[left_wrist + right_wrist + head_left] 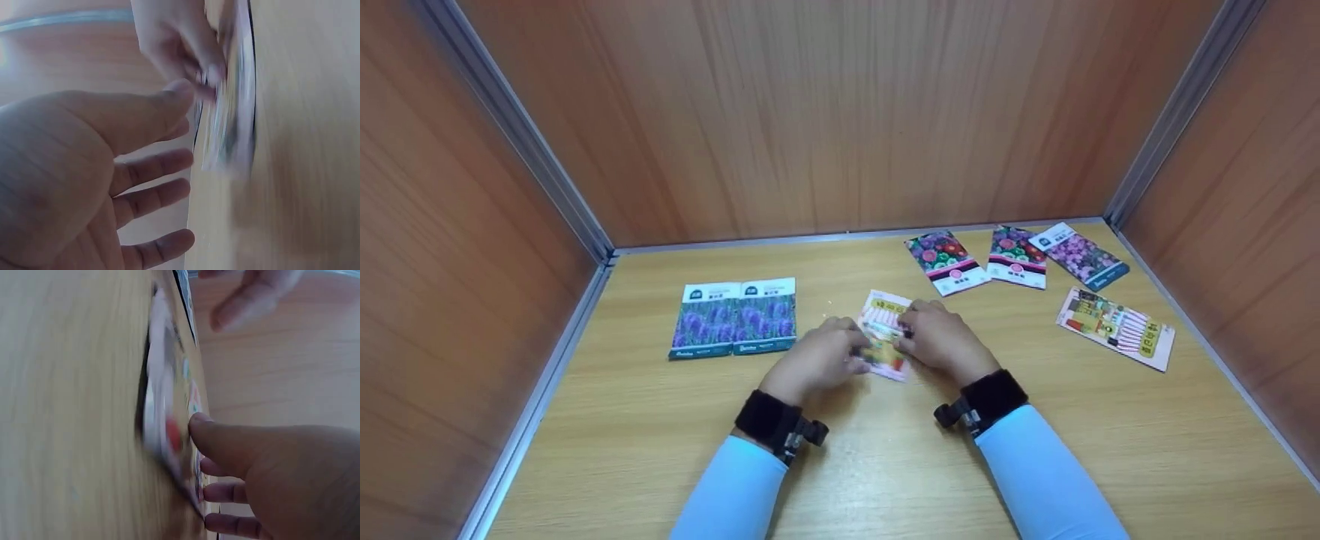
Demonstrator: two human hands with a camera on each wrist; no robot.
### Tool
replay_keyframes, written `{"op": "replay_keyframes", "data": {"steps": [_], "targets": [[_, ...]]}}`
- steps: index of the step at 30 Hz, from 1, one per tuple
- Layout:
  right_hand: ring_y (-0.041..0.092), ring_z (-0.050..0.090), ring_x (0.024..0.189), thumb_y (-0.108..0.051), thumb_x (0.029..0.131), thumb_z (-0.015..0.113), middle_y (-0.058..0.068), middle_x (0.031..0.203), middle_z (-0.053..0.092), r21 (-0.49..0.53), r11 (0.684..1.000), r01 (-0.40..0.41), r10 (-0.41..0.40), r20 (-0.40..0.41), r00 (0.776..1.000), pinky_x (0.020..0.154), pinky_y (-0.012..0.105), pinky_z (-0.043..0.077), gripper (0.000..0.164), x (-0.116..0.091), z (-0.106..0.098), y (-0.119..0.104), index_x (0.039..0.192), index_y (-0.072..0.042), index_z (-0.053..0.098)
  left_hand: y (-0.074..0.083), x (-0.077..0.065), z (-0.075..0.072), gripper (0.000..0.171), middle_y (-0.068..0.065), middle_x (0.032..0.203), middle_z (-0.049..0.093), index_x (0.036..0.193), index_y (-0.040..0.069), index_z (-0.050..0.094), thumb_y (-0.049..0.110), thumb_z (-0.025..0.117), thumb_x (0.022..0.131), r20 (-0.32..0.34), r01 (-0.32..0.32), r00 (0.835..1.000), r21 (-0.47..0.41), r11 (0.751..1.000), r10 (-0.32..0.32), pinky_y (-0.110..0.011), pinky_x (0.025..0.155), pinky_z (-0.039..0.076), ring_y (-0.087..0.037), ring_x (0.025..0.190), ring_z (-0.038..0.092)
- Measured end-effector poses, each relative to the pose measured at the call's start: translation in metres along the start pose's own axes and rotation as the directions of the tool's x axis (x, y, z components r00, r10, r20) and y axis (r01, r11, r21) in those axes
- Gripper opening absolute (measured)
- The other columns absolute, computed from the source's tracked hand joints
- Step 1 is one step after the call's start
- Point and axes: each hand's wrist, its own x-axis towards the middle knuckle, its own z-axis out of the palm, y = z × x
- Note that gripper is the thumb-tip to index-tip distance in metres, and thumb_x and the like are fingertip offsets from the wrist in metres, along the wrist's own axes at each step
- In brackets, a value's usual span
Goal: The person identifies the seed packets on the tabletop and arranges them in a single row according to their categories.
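A pale pink seed packet [883, 352] with a yellow label is at the middle of the table, between my two hands. Thumb and fingers of my right hand [946, 339] pinch its right edge; in the right wrist view the packet [162, 391] looks tilted and blurred. My left hand [819, 357] is at the packet's left side in the head view. The left wrist view shows that hand [95, 163] with thumb and fingers extended and apart, close to the packet [239, 121]. Whether its fingertips touch the packet, I cannot tell.
Two purple-flower packets [733, 318] lie side by side on the left. Back right are two pink-and-red flower packets [946, 262] and a lilac-flower packet [1080, 256]. Another pale pink packet [1116, 328] lies at the right. Wooden panels [847, 120] enclose the table's back and sides.
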Motion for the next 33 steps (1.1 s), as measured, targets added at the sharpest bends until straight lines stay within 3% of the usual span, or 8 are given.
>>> {"op": "replay_keyframes", "data": {"steps": [2,5,8,12,18,24,33], "targets": [[0.037,0.055,0.153,-0.043,0.110,0.075,0.014,0.167,0.060,0.003,1.000,0.019,-0.019,0.012,1.000,0.128,0.064,0.047,0.053,0.001,0.002,-0.003,0.154,-0.014,0.072,0.005,0.002,0.005,0.033,-0.003,0.149,0.070,0.137,0.019,0.082,0.032,0.081,0.106,0.020,-0.020,1.000,0.021,1.000,0.020,-0.052,0.120,0.055,-0.028,0.141,0.064],[0.038,0.049,0.163,-0.040,0.112,0.073,0.014,0.172,0.057,0.006,0.999,0.035,-0.035,0.031,0.999,0.132,0.073,0.039,0.052,0.000,0.004,-0.006,0.157,-0.014,0.069,0.008,0.003,0.013,0.029,-0.003,0.147,0.071,0.134,0.019,0.084,0.031,0.079,0.108,0.014,-0.029,1.000,0.120,0.992,0.028,-0.053,0.117,0.056,-0.027,0.139,0.065],[0.038,0.050,0.163,-0.035,0.112,0.073,0.012,0.169,0.061,-0.005,0.998,0.058,-0.058,0.027,0.998,0.130,0.078,0.038,0.048,0.001,0.006,-0.008,0.156,-0.015,0.070,0.007,0.005,0.019,0.027,-0.002,0.143,0.073,0.133,0.020,0.084,0.028,0.079,0.108,-0.007,-0.026,1.000,0.209,0.978,0.028,-0.054,0.113,0.057,-0.026,0.136,0.066],[0.038,0.054,0.159,-0.033,0.111,0.073,0.010,0.166,0.065,-0.013,0.996,0.084,-0.084,0.007,0.996,0.127,0.080,0.040,0.047,0.000,0.006,-0.010,0.156,-0.017,0.071,0.005,0.006,0.024,0.029,-0.004,0.136,0.074,0.134,0.018,0.083,0.026,0.081,0.106,-0.034,-0.038,0.998,0.247,0.968,0.048,-0.052,0.108,0.060,-0.027,0.129,0.069],[0.037,0.050,0.163,-0.037,0.112,0.072,0.007,0.173,0.058,-0.008,0.998,0.069,-0.069,0.037,0.997,0.130,0.080,0.036,0.050,-0.001,0.005,-0.012,0.160,-0.023,0.068,0.003,0.008,0.027,0.020,-0.006,0.128,0.075,0.126,0.016,0.087,0.019,0.079,0.107,-0.067,-0.064,0.994,0.242,0.968,0.083,-0.045,0.104,0.064,-0.027,0.119,0.072],[0.038,0.048,0.164,-0.040,0.112,0.073,0.008,0.174,0.056,0.015,0.998,0.054,-0.055,0.069,0.996,0.135,0.072,0.035,0.054,-0.003,0.001,-0.012,0.163,-0.025,0.064,0.001,0.008,0.026,0.017,-0.005,0.119,0.076,0.120,0.016,0.088,0.017,0.082,0.105,-0.092,-0.068,0.992,0.215,0.974,0.089,-0.044,0.100,0.063,-0.026,0.111,0.073],[0.036,0.049,0.165,-0.035,0.112,0.074,0.010,0.176,0.054,0.057,0.997,0.046,-0.051,0.098,0.994,0.137,0.057,0.040,0.053,-0.006,-0.011,-0.005,0.160,-0.014,0.066,0.000,0.008,0.024,0.016,-0.005,0.122,0.076,0.118,0.014,0.088,0.015,0.083,0.104,-0.093,0.032,0.996,0.183,0.983,-0.015,-0.047,0.102,0.062,-0.029,0.115,0.073]]}}
